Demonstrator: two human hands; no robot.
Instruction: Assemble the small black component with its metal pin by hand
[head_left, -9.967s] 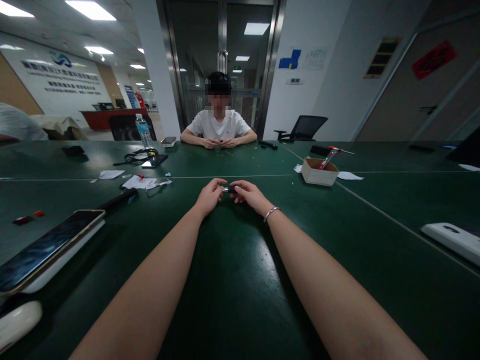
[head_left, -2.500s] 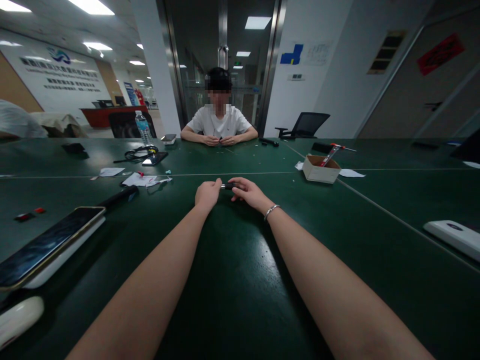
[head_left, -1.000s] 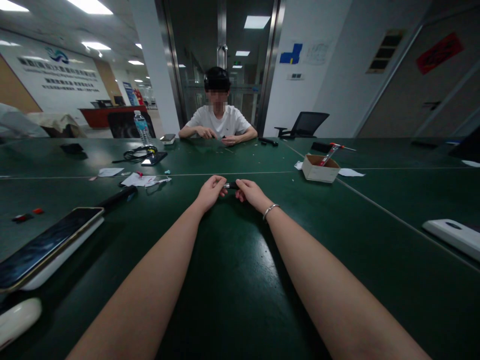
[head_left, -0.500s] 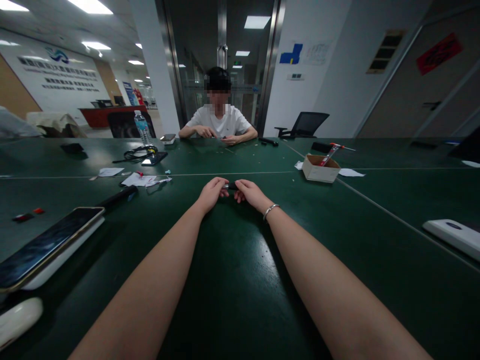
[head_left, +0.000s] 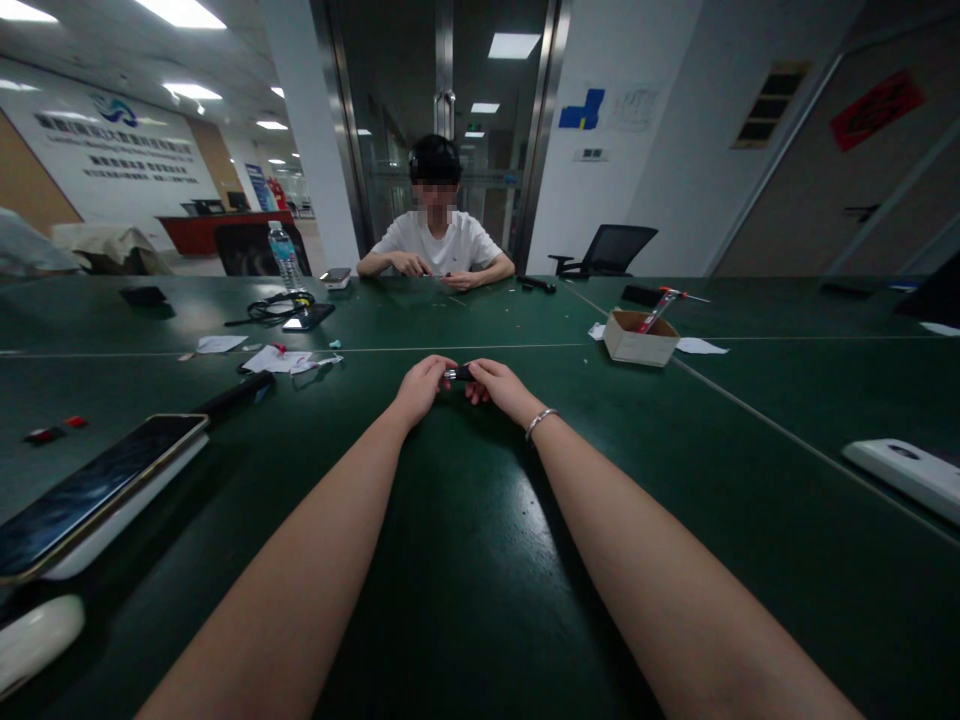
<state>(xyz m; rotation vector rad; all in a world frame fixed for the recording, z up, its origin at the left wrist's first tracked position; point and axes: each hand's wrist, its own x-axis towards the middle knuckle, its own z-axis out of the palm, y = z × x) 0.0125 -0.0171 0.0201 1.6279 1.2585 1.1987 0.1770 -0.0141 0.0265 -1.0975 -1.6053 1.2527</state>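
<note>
- The left hand (head_left: 420, 388) was curled, its fingertips pinched on the silvery end of a small black part (head_left: 459, 374).
- The right hand (head_left: 501, 385), a bracelet (head_left: 541, 421) at its wrist, was likewise closed, gripping the part's dark end.
- The part sat between the two hands, just above the green table (head_left: 465, 560); what it was could not be told.
- A cardboard box (head_left: 639, 340) stood well to the right.
- A phone (head_left: 90, 490) lay near the left.
- Another person (head_left: 436, 245) sat opposite.
</note>
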